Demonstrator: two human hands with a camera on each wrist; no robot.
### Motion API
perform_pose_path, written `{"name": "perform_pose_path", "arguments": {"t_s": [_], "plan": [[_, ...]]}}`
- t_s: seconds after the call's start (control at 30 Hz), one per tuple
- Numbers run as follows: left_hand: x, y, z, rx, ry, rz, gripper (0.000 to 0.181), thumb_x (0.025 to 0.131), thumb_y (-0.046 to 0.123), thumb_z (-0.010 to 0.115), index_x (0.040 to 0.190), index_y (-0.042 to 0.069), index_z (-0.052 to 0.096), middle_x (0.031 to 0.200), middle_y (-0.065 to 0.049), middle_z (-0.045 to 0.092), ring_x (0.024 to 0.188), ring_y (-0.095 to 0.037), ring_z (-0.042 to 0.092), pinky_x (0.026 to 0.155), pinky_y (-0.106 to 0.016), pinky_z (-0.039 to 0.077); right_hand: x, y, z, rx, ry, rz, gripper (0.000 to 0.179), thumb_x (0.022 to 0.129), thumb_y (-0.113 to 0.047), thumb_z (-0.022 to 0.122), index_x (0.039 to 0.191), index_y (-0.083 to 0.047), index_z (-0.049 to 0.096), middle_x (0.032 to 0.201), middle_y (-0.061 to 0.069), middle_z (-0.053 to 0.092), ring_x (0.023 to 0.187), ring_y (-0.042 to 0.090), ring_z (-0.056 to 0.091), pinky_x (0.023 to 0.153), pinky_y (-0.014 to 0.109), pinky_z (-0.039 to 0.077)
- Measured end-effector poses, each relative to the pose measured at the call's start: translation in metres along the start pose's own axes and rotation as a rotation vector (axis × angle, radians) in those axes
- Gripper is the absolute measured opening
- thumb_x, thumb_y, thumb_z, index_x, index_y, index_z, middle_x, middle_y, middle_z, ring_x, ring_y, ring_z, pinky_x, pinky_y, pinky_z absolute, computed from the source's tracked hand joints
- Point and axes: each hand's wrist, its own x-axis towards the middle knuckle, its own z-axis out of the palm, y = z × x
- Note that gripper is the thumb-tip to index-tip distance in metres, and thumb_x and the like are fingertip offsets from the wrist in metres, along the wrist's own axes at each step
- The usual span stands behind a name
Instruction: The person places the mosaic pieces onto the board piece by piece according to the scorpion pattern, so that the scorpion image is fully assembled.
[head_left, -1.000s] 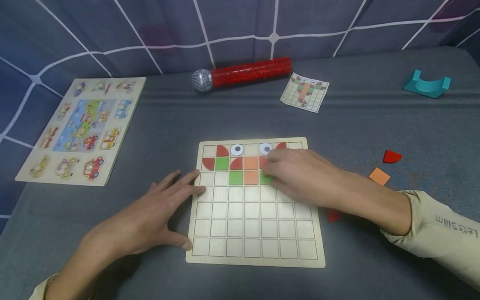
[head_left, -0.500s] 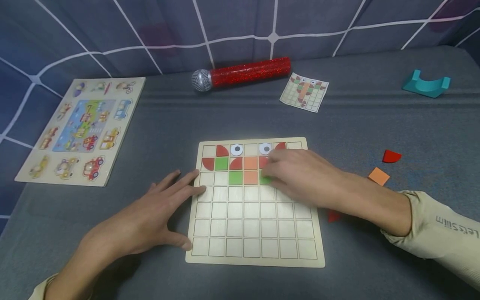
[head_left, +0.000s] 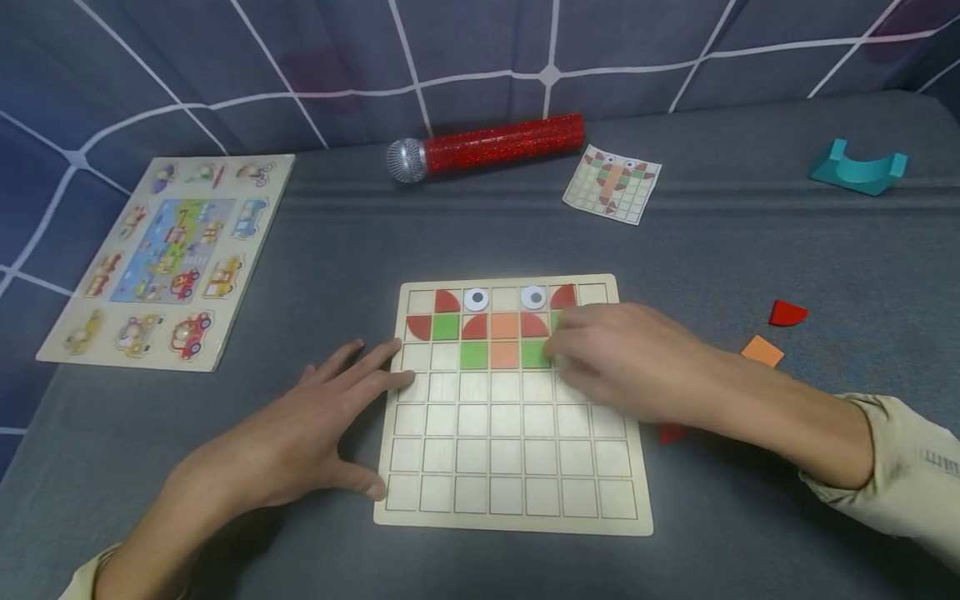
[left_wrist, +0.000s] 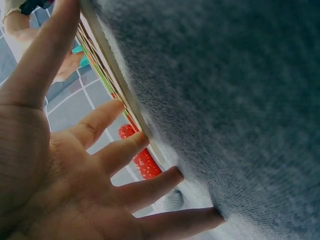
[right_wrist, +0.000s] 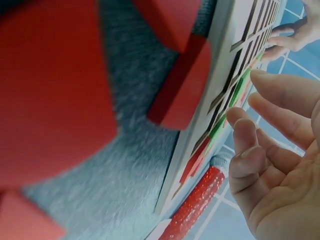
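Note:
A pale wooden grid board (head_left: 517, 458) lies in front of me, its upper rows filled with coloured tiles. My left hand (head_left: 300, 442) rests spread at the board's left edge, fingertips touching the rim and the thumb by the lower corner. Over the right side of the upper rows is my right hand (head_left: 630, 358), fingertips beside a green square tile (head_left: 535, 354). In the right wrist view its fingers are loosely bent, with no piece visible between them. Red quarter-circle tiles (head_left: 534, 324), orange squares (head_left: 504, 325) and two eye tiles (head_left: 476, 299) sit in the grid.
Right of the board lie a red quarter-circle piece (head_left: 787, 313), an orange square (head_left: 762, 351) and a red piece (head_left: 671, 432) partly under the arm. Farther back are a red microphone (head_left: 502, 145), a pattern card (head_left: 612, 185) and a teal arch block (head_left: 858, 168). A vehicle puzzle (head_left: 168, 258) lies left.
My right hand has drawn slightly to the right, uncovering the green square and the red quarter-circle tile above it. The left hand stays at the board's edge.

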Motion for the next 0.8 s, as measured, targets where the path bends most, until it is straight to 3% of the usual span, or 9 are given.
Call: {"name": "perform_pose_path", "arguments": {"t_s": [0.1, 0.23, 0.47, 0.7, 0.8], "plan": [[0.0, 0.0, 0.0, 0.002, 0.004, 0.0, 0.108, 0.055, 0.063, 0.085, 0.148, 0.026, 0.044, 0.164, -0.003, 0.017, 0.146, -0.044, 0.009, 0.104, -0.076, 0.013, -0.008, 0.003, -0.003, 0.013, 0.008, 0.0, 0.022, 0.082, -0.002, 0.071, 0.099, -0.015, 0.075, 0.091, -0.006, 0.063, 0.078, 0.01, 0.057, 0.069, 0.033, 0.051], [-0.001, 0.0, 0.0, 0.004, 0.002, -0.005, 0.109, 0.055, 0.063, 0.085, 0.149, 0.026, 0.043, 0.164, -0.004, 0.016, 0.146, -0.044, 0.009, 0.105, -0.076, 0.013, -0.02, 0.011, -0.008, 0.013, 0.021, 0.006, 0.024, 0.081, -0.003, 0.074, 0.099, -0.019, 0.073, 0.091, -0.009, 0.059, 0.076, 0.007, 0.053, 0.064, 0.03, 0.048], [-0.001, 0.0, 0.0, 0.012, -0.001, -0.002, 0.111, 0.056, 0.063, 0.084, 0.15, 0.025, 0.04, 0.164, -0.001, 0.014, 0.146, -0.044, 0.009, 0.105, -0.076, 0.014, -0.043, 0.026, -0.014, -0.023, 0.024, 0.071, 0.03, 0.076, -0.009, 0.084, 0.102, -0.018, 0.074, 0.093, -0.01, 0.06, 0.077, 0.003, 0.054, 0.064, 0.028, 0.051], [0.0, 0.001, -0.001, -0.004, -0.006, -0.013, 0.111, 0.056, 0.063, 0.085, 0.15, 0.025, 0.04, 0.164, -0.002, 0.014, 0.146, -0.044, 0.008, 0.105, -0.075, 0.012, -0.068, 0.042, -0.016, -0.03, -0.044, 0.157, 0.037, 0.074, -0.016, 0.087, 0.108, -0.021, 0.074, 0.099, -0.012, 0.061, 0.082, 0.004, 0.056, 0.069, 0.032, 0.053], [0.0, 0.001, -0.001, -0.005, -0.004, -0.009, 0.111, 0.056, 0.064, 0.084, 0.15, 0.025, 0.04, 0.164, -0.002, 0.014, 0.146, -0.044, 0.008, 0.105, -0.076, 0.012, -0.075, 0.043, -0.015, -0.009, -0.061, 0.179, 0.036, 0.075, -0.02, 0.087, 0.108, -0.026, 0.073, 0.097, -0.016, 0.058, 0.079, 0.001, 0.054, 0.066, 0.027, 0.051]]}}
